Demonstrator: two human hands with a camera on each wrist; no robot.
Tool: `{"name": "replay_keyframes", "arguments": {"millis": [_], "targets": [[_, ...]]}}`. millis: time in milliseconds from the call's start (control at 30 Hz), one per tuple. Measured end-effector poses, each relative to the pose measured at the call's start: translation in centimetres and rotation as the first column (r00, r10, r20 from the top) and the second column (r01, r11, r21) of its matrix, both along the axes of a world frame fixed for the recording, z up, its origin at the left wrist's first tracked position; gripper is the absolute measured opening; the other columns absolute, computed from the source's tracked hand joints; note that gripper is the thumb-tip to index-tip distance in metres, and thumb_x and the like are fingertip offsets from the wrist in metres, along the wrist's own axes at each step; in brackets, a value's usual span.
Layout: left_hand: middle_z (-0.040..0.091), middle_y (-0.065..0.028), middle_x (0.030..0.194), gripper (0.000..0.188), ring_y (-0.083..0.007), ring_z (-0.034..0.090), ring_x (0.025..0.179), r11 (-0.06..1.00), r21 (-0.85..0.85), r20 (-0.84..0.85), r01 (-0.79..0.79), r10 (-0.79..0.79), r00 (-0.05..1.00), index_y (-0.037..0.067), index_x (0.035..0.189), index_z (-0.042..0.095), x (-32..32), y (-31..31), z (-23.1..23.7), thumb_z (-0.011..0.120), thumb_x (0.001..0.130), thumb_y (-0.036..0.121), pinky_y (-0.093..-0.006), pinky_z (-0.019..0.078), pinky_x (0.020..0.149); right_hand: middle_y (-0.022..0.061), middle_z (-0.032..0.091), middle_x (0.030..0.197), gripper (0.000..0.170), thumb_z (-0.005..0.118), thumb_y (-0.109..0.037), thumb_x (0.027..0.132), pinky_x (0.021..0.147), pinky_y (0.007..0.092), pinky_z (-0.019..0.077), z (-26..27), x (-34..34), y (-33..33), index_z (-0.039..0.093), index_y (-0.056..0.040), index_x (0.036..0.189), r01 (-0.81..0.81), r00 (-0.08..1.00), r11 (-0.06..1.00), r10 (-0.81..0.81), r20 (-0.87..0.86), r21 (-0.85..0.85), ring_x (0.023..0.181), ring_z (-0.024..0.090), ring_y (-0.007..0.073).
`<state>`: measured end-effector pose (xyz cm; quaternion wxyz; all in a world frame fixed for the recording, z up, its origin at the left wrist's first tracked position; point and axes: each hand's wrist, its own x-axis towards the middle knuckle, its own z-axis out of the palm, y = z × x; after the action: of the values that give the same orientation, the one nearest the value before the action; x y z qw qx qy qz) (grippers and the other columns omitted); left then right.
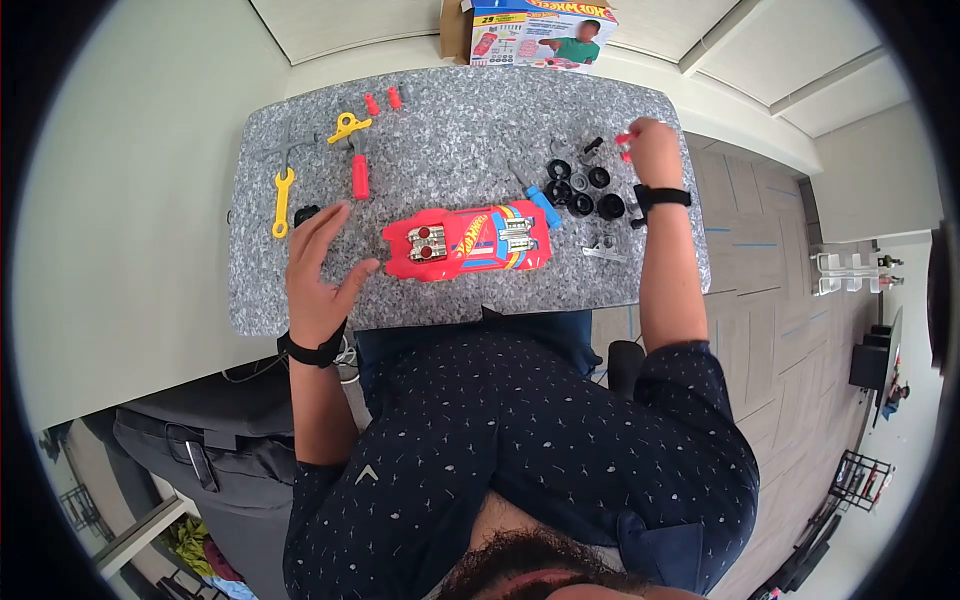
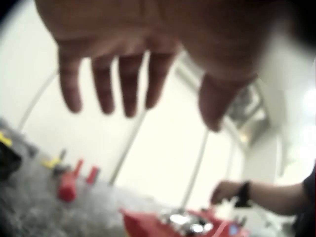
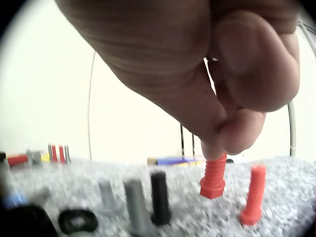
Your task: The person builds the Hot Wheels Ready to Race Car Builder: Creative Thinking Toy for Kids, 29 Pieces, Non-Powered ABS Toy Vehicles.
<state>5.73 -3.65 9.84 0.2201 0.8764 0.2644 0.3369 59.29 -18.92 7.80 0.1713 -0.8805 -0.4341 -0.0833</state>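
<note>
In the right wrist view, my right hand (image 1: 657,152) pinches a red plastic bolt (image 3: 214,180) by its threaded end, head down, over the speckled table. A second red bolt (image 3: 254,196) stands on its head beside it. A black bolt (image 3: 159,197) and a grey bolt (image 3: 136,205) also stand close by. My left hand (image 1: 318,280) is held with fingers spread and holds nothing, its thumb near one end of a red toy car (image 1: 470,255). That car lies lengthwise at the middle of the table, with silver engine parts showing on top.
Black wheels (image 1: 598,177) and a blue-handled screwdriver (image 1: 543,206) lie between the car and my right hand. At the left are a yellow wrench (image 1: 283,203), a red-handled tool (image 1: 360,177) and small red pieces (image 1: 394,97). A printed toy box (image 1: 540,35) stands beyond the far edge.
</note>
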Motion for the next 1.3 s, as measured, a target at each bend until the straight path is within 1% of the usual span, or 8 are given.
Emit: {"name": "replay_keyframes", "arguments": {"millis": [67, 100, 200, 267, 367, 467, 900, 1300], "targets": [[0.07, -0.0153, 0.153, 0.062, -0.028, 0.069, 0.133, 0.993, -0.12, 0.137, 0.007, 0.01, 0.99, 0.004, 0.152, 0.07, 0.3, -0.2, -0.1, 0.091, 0.096, 0.02, -0.041, 0.0556, 0.11, 0.0213, 0.083, 0.098, 0.014, 0.082, -0.013, 0.098, 0.081, 0.049, 0.0632, 6.1, -5.5, -1.1, 0.086, -0.0041, 0.108, 0.056, 0.996, 0.956, -0.032, -0.086, 0.288, 0.091, 0.081, 0.0403], [0.071, -0.0151, 0.151, 0.058, -0.0253, 0.071, 0.129, 0.984, -0.178, 0.204, 0.016, 0.021, 0.979, 0.003, 0.151, 0.07, 0.6, -0.4, -0.1, 0.09, 0.098, 0.017, -0.0391, 0.0572, 0.107, 0.016, 0.083, 0.089, 0.018, 0.087, -0.014, 0.097, 0.07, 0.0407, 0.0611, 8.2, -8.5, -1.7, 0.086, -0.0048, 0.112, 0.034, 0.993, 0.903, 0.019, -0.119, 0.429, 0.08, 0.081, 0.0257], [0.073, -0.0165, 0.147, 0.052, -0.022, 0.074, 0.121, 0.875, -0.405, 0.531, 0.265, -0.011, 0.848, 0.001, 0.147, 0.072, 3.0, -1.6, -0.1, 0.088, 0.098, 0.006, -0.0345, 0.0606, 0.1, 0.0027, 0.084, 0.1, 0.015, 0.088, -0.007, 0.098, 0.066, 0.0239, 0.0545, 10.2, -17.1, -2.9, 0.086, -0.005, 0.113, -0.043, 0.805, 0.679, 0.458, -0.377, 0.733, 0.084, 0.07, 0.0054], [0.074, -0.018, 0.143, 0.047, -0.0218, 0.075, 0.119, 0.777, -0.488, 0.602, 0.398, -0.031, 0.798, -0.002, 0.144, 0.073, 4.8, -2.8, -0.1, 0.085, 0.099, 0.0, -0.0342, 0.0617, 0.1, 0.0035, 0.084, 0.113, 0.014, 0.088, -0.004, 0.099, 0.067, 0.0205, 0.0519, 8.2, -21.1, -3.1, 0.083, -0.0063, 0.112, -0.115, 0.551, 0.576, 0.714, -0.431, 0.809, 0.091, 0.072, 0.0045], [0.075, -0.0196, 0.14, 0.043, -0.0224, 0.076, 0.118, 0.687, -0.501, 0.661, 0.526, -0.088, 0.745, -0.004, 0.14, 0.074, 7.3, -4.4, -1.0, 0.082, 0.098, -0.008, -0.0348, 0.0628, 0.101, 0.0045, 0.083, 0.115, 0.016, 0.087, -0.001, 0.099, 0.063, 0.019, 0.0485, 5.2, -26.0, -2.6, 0.082, -0.0055, 0.113, -0.034, 0.274, 0.638, 0.746, -0.606, 0.77, 0.092, 0.07, 0.0017], [0.076, -0.0204, 0.138, 0.041, -0.0221, 0.076, 0.121, 0.624, -0.536, 0.692, 0.569, -0.061, 0.719, -0.005, 0.138, 0.075, 8.3, -5.6, -2.3, 0.08, 0.099, -0.012, -0.0361, 0.0633, 0.104, 0.0012, 0.08, 0.111, 0.013, 0.085, 0.0, 0.1, 0.063, 0.0199, 0.0486, 1.4, -27.9, -2.4, 0.082, -0.0042, 0.111, -0.079, 0.21, 0.666, 0.739, -0.641, 0.742, 0.088, 0.067, 0.001], [0.083, -0.0105, 0.119, 0.034, -0.0173, 0.076, 0.106, 0.929, -0.344, 0.237, 0.138, -0.057, 0.97, 0.002, 0.134, 0.08, 6.8, -1.3, -5.3, 0.083, 0.1, 0.001, -0.0314, 0.0577, 0.095, -0.0027, 0.075, 0.094, 0.009, 0.08, -0.006, 0.108, 0.07, 0.0215, 0.0494, -2.3, -22.0, -7.1, 0.08, 0.0003, 0.115, 0.068, 0.352, 0.782, 0.563, -0.748, 0.62, 0.08, 0.061, 0.0013], [0.081, -0.0134, 0.12, 0.031, -0.031, 0.078, 0.105, 0.957, -0.252, 0.096, 0.146, -0.126, 0.987, 0.007, 0.127, 0.082, 6.9, -0.8, -6.8, 0.083, 0.097, 0.004, -0.0391, 0.0614, 0.093, -0.0015, 0.076, 0.09, 0.01, 0.085, -0.015, 0.105, 0.06, 0.0246, 0.0472, -1.9, -13.7, -13.5, 0.085, -0.0064, 0.11, 0.196, 0.876, 0.837, 0.084, -0.474, 0.51, 0.073, 0.06, 0.0049]]}}
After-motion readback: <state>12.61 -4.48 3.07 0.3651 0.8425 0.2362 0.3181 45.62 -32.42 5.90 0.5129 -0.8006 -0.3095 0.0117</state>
